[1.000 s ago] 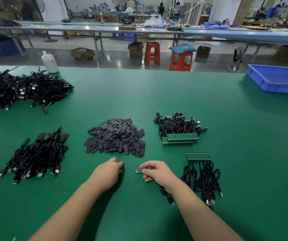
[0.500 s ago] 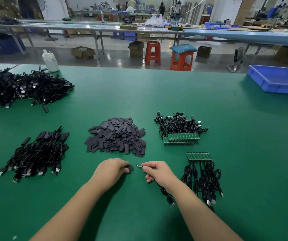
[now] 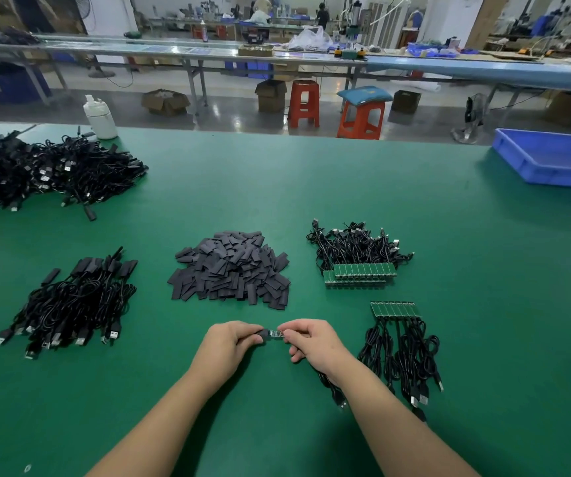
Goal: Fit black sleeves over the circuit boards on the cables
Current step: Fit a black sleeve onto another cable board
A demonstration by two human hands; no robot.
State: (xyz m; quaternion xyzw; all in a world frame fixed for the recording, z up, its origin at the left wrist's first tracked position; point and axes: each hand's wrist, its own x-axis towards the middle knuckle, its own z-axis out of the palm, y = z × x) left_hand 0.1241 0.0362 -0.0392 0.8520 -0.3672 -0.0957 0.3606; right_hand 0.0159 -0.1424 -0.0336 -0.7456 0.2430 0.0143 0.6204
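The left hand (image 3: 227, 342) pinches a soft, light sleeve (image 3: 260, 332) while the right hand (image 3: 311, 339) pinches the small stiff board (image 3: 275, 333), best held by its edges.

Two hands: left hand (image 3: 224, 344) and right hand (image 3: 311, 342), with one sleeve (image 3: 260, 333) and one board (image 3: 275, 333) between them. One sleeve pile (image 3: 230, 270). Four cable groups: far-left heap (image 3: 46, 172), sleeved bundle (image 3: 74, 304), stacked-board bundle (image 3: 356, 253), single-row bundle (image 3: 403, 346); cables within each too tangled to count. One bottle (image 3: 100, 117). One blue tray (image 3: 552, 160). Two red stools (image 3: 304, 103) (image 3: 361, 113). One green table (image 3: 346, 187).
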